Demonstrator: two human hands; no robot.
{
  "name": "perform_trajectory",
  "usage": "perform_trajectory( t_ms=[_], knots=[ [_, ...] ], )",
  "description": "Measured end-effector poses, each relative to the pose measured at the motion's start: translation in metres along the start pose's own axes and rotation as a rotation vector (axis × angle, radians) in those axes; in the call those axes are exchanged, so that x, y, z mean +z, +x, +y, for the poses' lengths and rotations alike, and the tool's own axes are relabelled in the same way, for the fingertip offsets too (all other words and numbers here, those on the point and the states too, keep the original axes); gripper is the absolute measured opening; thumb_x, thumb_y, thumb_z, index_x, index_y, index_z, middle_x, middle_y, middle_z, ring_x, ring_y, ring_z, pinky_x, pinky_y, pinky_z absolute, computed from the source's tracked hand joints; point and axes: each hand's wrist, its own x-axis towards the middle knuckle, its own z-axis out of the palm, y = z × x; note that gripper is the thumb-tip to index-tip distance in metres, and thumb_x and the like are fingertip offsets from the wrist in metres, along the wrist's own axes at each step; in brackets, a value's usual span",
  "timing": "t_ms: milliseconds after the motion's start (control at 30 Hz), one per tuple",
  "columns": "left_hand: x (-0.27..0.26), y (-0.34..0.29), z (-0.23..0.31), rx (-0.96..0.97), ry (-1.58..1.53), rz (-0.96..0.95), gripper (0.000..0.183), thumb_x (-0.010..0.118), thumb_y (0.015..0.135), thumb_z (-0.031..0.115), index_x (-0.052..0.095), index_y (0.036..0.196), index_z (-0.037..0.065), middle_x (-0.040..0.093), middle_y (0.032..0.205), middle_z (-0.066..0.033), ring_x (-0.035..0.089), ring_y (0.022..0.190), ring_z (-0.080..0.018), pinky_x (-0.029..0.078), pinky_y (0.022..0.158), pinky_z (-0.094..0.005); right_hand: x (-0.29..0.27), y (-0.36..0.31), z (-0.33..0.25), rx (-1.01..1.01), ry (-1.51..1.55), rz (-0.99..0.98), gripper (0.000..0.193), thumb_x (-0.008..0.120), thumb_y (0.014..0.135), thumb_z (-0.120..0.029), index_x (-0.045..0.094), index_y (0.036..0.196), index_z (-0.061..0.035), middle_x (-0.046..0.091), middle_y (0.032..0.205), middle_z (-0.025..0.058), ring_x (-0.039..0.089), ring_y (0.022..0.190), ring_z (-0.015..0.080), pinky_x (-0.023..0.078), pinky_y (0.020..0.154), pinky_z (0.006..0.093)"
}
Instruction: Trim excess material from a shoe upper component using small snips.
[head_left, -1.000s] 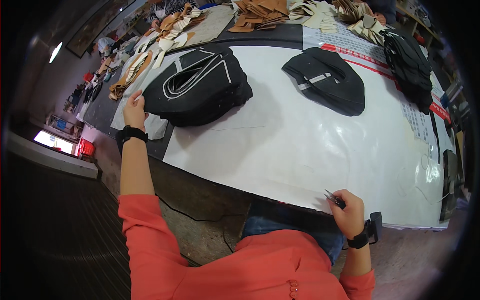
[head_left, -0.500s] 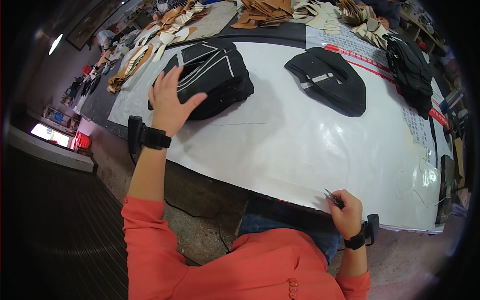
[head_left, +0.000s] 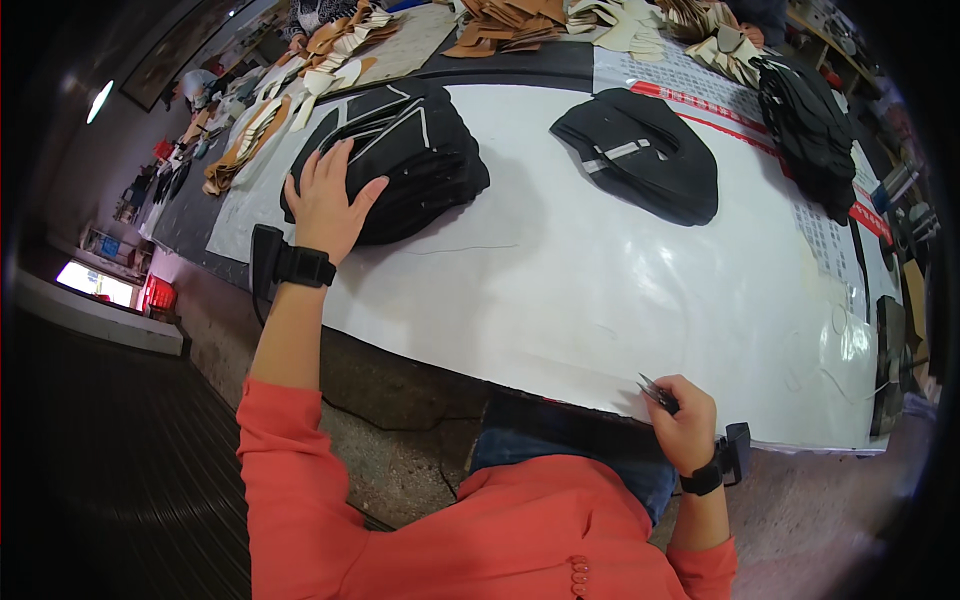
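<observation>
My left hand (head_left: 333, 200), fingers spread, rests against the near left side of a thick stack of black fabric pieces (head_left: 425, 190) with white strips along their edges. At the table's near edge, my right hand (head_left: 686, 420) is closed around small thread snips (head_left: 657, 393), the pointed blades sticking out to the upper left. A second, lower pile of black fabric pieces (head_left: 655, 180), with a pale strip across it, lies farther right. Both piles sit on the white table covering (head_left: 580, 290).
More black pieces (head_left: 808, 140) are heaped at the far right, over a red-and-white printed sheet (head_left: 680, 105). Brown and cream cut pieces (head_left: 510, 28) cover the far side. Another person's hand (head_left: 298, 42) shows at the far left. A dark block (head_left: 888, 350) lies at the right edge.
My left hand has come down onto the near side of the black stack. The whole view has shifted slightly; my right hand still holds the snips in the same place.
</observation>
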Motion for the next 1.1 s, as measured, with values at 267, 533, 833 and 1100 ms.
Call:
perform_trajectory(
  t_ms=[267,533,833,1100],
  knots=[
    [-0.016,0.015,0.070,0.231,-0.210,0.121,0.044,0.070,0.093,0.034,0.063,0.133,0.016,0.063,0.138,-0.0049,0.045,0.141,-0.0319,0.022,0.118,-0.0608,0.002,0.002,0.001,-0.024,-0.025,0.006,0.012,0.071,0.082,-0.005,0.069,0.093,-0.0033,0.068,0.078,0.0132,0.068,0.070,0.0286,0.053,0.065,0.0336],
    [-0.003,0.040,0.201,0.470,-0.442,0.070,0.025,0.069,0.092,0.030,0.073,0.112,0.015,0.069,0.126,-0.0028,0.049,0.136,-0.0291,0.026,0.117,-0.0552,0.006,-0.001,0.008,-0.045,0.103,0.056,0.018,0.071,0.078,-0.002,0.070,0.096,-0.0032,0.069,0.083,0.0141,0.069,0.072,0.0284,0.054,0.066,0.0335],
    [0.065,0.058,0.326,0.569,-0.419,-0.071,0.022,0.069,0.094,0.032,0.072,0.095,0.011,0.073,0.093,-0.0042,0.068,0.096,-0.0270,0.049,0.092,-0.0427,0.006,-0.004,0.008,-0.008,0.175,0.079,0.019,0.067,0.078,0.004,0.069,0.097,0.0005,0.070,0.082,0.0128,0.068,0.071,0.0198,0.052,0.066,0.0284],
    [0.107,0.072,0.367,0.531,-0.232,-0.075,0.017,0.067,0.094,0.027,0.068,0.086,0.011,0.071,0.081,-0.0079,0.071,0.079,-0.0295,0.055,0.068,-0.0453,0.007,-0.001,0.011,-0.057,0.216,0.099,0.025,0.066,0.074,0.005,0.069,0.098,-0.0004,0.070,0.084,0.0132,0.068,0.070,0.0227,0.054,0.066,0.0292]
  ],
)
